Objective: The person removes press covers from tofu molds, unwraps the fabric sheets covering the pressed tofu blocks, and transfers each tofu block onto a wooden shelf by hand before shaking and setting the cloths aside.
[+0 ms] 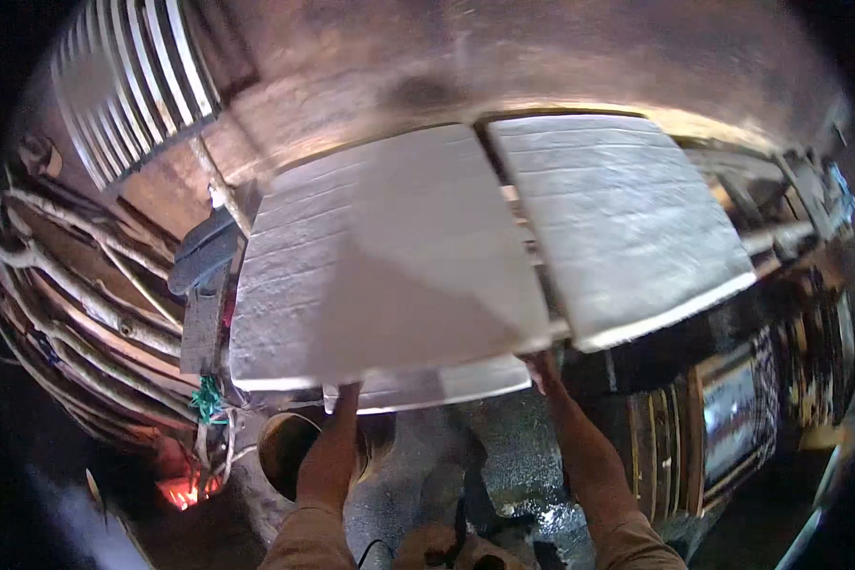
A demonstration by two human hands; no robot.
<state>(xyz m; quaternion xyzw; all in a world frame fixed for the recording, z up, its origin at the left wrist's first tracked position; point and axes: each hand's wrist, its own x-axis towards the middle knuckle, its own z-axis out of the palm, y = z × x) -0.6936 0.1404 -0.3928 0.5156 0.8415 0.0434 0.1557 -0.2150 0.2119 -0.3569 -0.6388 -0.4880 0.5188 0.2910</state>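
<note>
A large white rectangular slab (418,256), with faint ridges across its left part, spans the middle of the view. At its near edge my left hand (348,391) grips from below, most of the fingers hidden under it. My right hand (541,367) holds the slab close to its near right corner, its fingers partly hidden and blurred. To the right, a second white slab (627,218) with wavy lines lies on the wooden support. Below the held slab, part of a third white slab (475,382) shows between my forearms.
Branches (85,285) are stacked at left, above a glowing fire (188,489). A round container (290,454) stands by my left forearm. A slatted panel (133,85) hangs upper left. Wooden frames (698,437) stand at lower right, beside the wet floor (532,465).
</note>
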